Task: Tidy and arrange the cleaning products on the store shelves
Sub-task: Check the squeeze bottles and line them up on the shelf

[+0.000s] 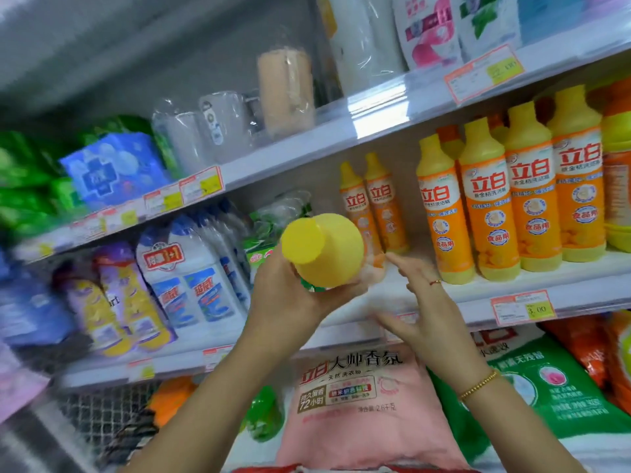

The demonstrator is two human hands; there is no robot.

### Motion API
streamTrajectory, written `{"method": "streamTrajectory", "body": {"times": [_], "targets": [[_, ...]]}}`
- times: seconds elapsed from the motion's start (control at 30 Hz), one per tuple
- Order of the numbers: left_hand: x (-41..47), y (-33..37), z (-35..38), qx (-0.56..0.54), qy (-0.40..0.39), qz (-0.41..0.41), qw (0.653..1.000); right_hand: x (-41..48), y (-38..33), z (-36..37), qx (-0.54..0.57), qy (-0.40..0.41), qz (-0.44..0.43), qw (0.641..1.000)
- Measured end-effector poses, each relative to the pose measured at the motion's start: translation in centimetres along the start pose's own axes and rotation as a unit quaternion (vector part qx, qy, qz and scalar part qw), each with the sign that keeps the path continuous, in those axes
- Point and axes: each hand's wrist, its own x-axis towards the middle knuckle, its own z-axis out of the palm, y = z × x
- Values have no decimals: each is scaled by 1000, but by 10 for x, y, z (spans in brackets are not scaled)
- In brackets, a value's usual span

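Note:
My left hand grips a yellow dish-soap bottle, tilted so its flat yellow end faces me, in front of the middle shelf. My right hand hovers just to the right of it, fingers spread and holding nothing, over the shelf's front edge. Two small orange-and-yellow bottles stand at the back of the shelf behind the held one. A row of larger matching bottles stands upright to the right.
White and blue bleach bottles and purple-yellow bottles fill the shelf's left part. Wrapped rolls and pouches sit on the upper shelf. Pink and green detergent bags lie below. Price tags line the shelf edges.

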Motion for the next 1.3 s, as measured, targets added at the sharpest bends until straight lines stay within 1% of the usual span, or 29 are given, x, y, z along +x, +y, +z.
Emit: {"method": "streamTrajectory", "body": {"times": [0.1, 0.17, 0.23, 0.33, 0.4, 0.47, 0.5, 0.57, 0.63, 0.7, 0.77, 0.8, 0.83, 0.87, 0.9, 0.93, 0.97, 1.0, 1.03, 1.07, 1.1, 1.13, 1.2, 1.23, 1.27, 1.3], "targets": [[-22, 8, -22, -11, 19, -21, 1000, -2, -19, 12, 29, -15, -13, 999], [-36, 8, -32, -57, 38, -42, 997, -4, -29, 22, 37, -44, -18, 998], [-48, 1, -42, -111, 74, -78, 988, -9, -37, 34, 38, -86, -22, 995], [-57, -18, -57, -172, 126, -134, 968, -22, -47, 57, 60, -140, -24, 988], [-57, -33, -64, -244, 161, -183, 939, -29, -51, 71, 63, -150, -34, 986], [-59, -42, -68, -307, 189, -229, 904, -30, -51, 84, 26, -135, -63, 989], [-60, -47, -69, -322, 195, -241, 895, -30, -52, 88, 10, -115, -79, 990], [-63, -55, -72, -335, 198, -258, 885, -30, -53, 94, -1, -69, -112, 991], [-65, -62, -76, -338, 200, -260, 882, -31, -57, 99, -3, -26, -133, 991], [-66, -68, -81, -341, 192, -253, 885, -35, -61, 104, 3, -20, -122, 992], [-67, -74, -85, -346, 172, -239, 891, -39, -66, 109, 42, -49, -74, 995], [-67, -78, -89, -347, 156, -230, 896, -42, -70, 111, 85, -65, -34, 994], [-67, -81, -94, -349, 139, -226, 899, -45, -74, 113, 156, -86, 18, 984], [-66, -86, -100, -353, 122, -221, 901, -47, -79, 115, 254, -113, 79, 957], [-65, -89, -104, -359, 105, -225, 900, -49, -83, 115, 360, -146, 138, 911], [-64, -93, -108, -364, 89, -229, 898, -49, -87, 115, 453, -184, 186, 852], [-64, -96, -111, -370, 72, -233, 897, -48, -89, 116, 534, -223, 226, 783], [-64, -99, -112, -376, 53, -232, 896, -47, -89, 117, 598, -263, 260, 711], [-65, -101, -112, -381, 30, -232, 894, -46, -89, 116, 639, -299, 288, 648], [-66, -103, -111, -386, 12, -232, 893, -44, -88, 114, 656, -329, 309, 606], [-67, -102, -110, -394, -1, -233, 889, -43, -87, 114, 658, -351, 321, 583], [-68, -101, -109, -405, -3, -233, 884, -43, -85, 114, 657, -362, 331, 573], [-68, -98, -108, -414, 19, -238, 878, -41, -83, 113, 658, -351, 343, 572], [-68, -96, -107, -408, 39, -241, 880, -38, -82, 112, 648, -333, 334, 597], [-67, -95, -105, -400, 63, -243, 881, -35, -83, 110, 611, -314, 305, 660], [-67, -94, -103, -392, 87, -245, 882, -33, -84, 107, 536, -292, 261, 748]]}}
